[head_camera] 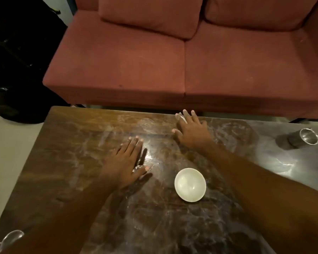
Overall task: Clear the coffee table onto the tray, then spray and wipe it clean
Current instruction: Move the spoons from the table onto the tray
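Observation:
A dark, smeared coffee table (81, 136) fills the lower view. A small white bowl (190, 184) stands upright near its middle. At the right edge a steel cup (304, 138) stands. My left hand (126, 162) lies flat on the table left of the bowl, fingers apart, with a small shiny object (137, 168) peeking out beside the thumb. My right hand (190, 128) is spread flat near the far edge, and something pale and thin (182, 117) shows under its fingertips. A clear glass object (11, 239) sits at the near left corner. No tray is in view.
A red two-seat sofa (154, 66) stands just beyond the table's far edge. Dark bags or furniture (17, 70) fill the left side on a pale floor (9, 143).

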